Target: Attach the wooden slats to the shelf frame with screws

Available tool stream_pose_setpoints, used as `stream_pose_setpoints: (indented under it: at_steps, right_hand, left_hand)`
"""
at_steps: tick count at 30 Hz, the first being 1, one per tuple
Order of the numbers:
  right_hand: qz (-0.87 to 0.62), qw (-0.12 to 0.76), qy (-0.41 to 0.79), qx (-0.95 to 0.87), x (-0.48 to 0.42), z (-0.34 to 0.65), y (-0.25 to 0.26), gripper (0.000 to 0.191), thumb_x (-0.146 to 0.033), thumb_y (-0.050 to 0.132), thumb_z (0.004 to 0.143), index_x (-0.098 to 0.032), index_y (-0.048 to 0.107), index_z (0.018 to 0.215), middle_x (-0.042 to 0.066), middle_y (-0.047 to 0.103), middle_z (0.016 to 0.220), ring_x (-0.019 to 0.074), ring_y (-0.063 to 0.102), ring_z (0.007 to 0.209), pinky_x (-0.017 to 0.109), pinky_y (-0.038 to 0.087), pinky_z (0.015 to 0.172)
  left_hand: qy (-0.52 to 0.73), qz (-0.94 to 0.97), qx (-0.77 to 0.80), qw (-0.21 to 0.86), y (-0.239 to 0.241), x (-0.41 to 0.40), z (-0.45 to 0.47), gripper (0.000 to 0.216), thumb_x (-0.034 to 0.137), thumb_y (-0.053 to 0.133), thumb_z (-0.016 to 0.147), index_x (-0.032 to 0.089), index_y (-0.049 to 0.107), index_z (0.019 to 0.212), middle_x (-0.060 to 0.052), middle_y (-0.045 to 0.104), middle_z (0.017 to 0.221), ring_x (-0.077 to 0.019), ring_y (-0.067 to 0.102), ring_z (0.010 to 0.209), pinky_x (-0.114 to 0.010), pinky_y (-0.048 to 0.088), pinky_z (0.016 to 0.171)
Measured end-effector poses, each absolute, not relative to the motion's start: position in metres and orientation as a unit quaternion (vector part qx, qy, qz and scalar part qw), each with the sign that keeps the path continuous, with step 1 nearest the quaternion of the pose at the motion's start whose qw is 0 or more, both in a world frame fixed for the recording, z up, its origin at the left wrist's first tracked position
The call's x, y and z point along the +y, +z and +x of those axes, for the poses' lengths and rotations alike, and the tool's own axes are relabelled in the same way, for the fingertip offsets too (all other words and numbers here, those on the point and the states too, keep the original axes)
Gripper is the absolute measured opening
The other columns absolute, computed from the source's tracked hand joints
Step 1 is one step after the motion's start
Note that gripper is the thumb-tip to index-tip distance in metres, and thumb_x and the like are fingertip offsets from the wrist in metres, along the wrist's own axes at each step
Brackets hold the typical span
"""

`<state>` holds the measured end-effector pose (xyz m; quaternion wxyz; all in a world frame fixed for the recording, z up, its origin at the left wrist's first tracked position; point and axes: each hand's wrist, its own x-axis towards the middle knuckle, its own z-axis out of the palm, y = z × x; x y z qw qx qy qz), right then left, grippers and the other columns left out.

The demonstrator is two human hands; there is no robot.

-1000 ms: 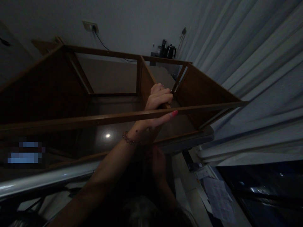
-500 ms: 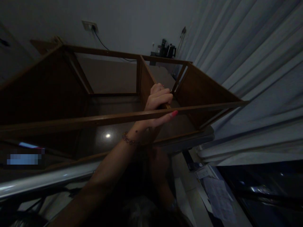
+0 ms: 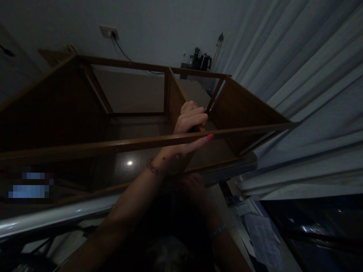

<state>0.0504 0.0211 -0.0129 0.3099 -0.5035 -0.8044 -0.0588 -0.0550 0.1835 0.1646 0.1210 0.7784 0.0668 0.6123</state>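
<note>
A brown wooden cabinet frame (image 3: 141, 142) with open sides lies across the view. My left hand (image 3: 191, 119) is closed around its middle divider where that meets the near rail; the fingers curl over the divider and the thumb stretches along under the rail. On that wrist is a beaded bracelet (image 3: 154, 167). Lower down, in shadow, my right hand (image 3: 194, 185) is by the frame's bottom near edge, just below the divider. Darkness hides its fingertips, so I cannot tell what they hold or touch.
A pale curtain (image 3: 297, 94) hangs along the right. Behind the frame are a black kettle (image 3: 204, 61) and a wall socket (image 3: 109, 33) with a cord. A shiny metal tube (image 3: 56, 215) runs at lower left. Papers (image 3: 262, 236) lie at lower right.
My right hand has shifted slightly, its forearm swinging to the right and its fingers coming nearer the frame's bottom edge. The left hand keeps its grip on the divider.
</note>
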Motion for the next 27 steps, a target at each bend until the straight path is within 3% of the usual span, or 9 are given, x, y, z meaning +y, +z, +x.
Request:
stream_pose_setpoints:
  at_steps: [8, 13, 17, 23, 27]
  right_hand:
    - [-0.515, 0.229, -0.099, -0.82, 0.014, 0.058, -0.007, 0.026, -0.016, 0.061, 0.086, -0.029, 0.063, 0.108, 0.004, 0.064, 0.1, 0.019, 0.051, 0.095, 0.037, 0.043, 0.091]
    - [-0.479, 0.223, -0.084, -0.845, 0.02, 0.059, -0.004, 0.027, -0.014, 0.056, 0.089, -0.026, 0.061, 0.113, 0.004, 0.065, 0.106, 0.0182, 0.054, 0.1, 0.036, 0.046, 0.095]
    - [-0.446, 0.27, -0.033, -0.853, 0.029, 0.058, 0.003, 0.024, -0.015, 0.052, 0.092, -0.023, 0.061, 0.112, 0.004, 0.067, 0.104, 0.0162, 0.057, 0.105, 0.034, 0.048, 0.096]
    - [-0.497, 0.417, 0.018, -0.761, 0.044, 0.048, -0.012, 0.018, -0.016, 0.052, 0.091, -0.024, 0.062, 0.104, 0.002, 0.069, 0.089, 0.0135, 0.063, 0.085, 0.027, 0.053, 0.077]
    - [-0.525, 0.465, 0.02, -0.713, 0.041, 0.047, -0.022, 0.014, -0.025, 0.056, 0.09, -0.023, 0.057, 0.103, 0.003, 0.065, 0.09, 0.015, 0.062, 0.084, 0.029, 0.053, 0.073]
  left_hand:
    - [0.608, 0.779, 0.072, 0.135, 0.167, 0.177, -0.058, 0.047, 0.066, 0.035, 0.087, 0.025, 0.047, 0.069, 0.001, 0.048, 0.067, -0.0194, 0.054, 0.078, -0.053, 0.039, 0.1]
    - [0.605, 0.78, 0.088, 0.134, 0.169, 0.173, -0.059, 0.047, 0.067, 0.035, 0.086, 0.026, 0.048, 0.07, 0.001, 0.048, 0.068, -0.0201, 0.054, 0.079, -0.053, 0.039, 0.099]
    - [0.611, 0.776, 0.084, 0.132, 0.168, 0.171, -0.059, 0.046, 0.065, 0.035, 0.088, 0.025, 0.048, 0.07, 0.001, 0.048, 0.068, -0.0196, 0.054, 0.078, -0.054, 0.038, 0.1]
    - [0.608, 0.777, 0.093, 0.132, 0.169, 0.165, -0.061, 0.041, 0.062, 0.036, 0.089, 0.027, 0.051, 0.074, 0.0, 0.053, 0.073, -0.0211, 0.055, 0.085, -0.053, 0.036, 0.103]
    - [0.613, 0.769, 0.112, 0.144, 0.175, 0.152, -0.065, 0.04, 0.057, 0.033, 0.092, 0.026, 0.051, 0.075, 0.0, 0.055, 0.076, -0.0216, 0.056, 0.089, -0.054, 0.037, 0.103]
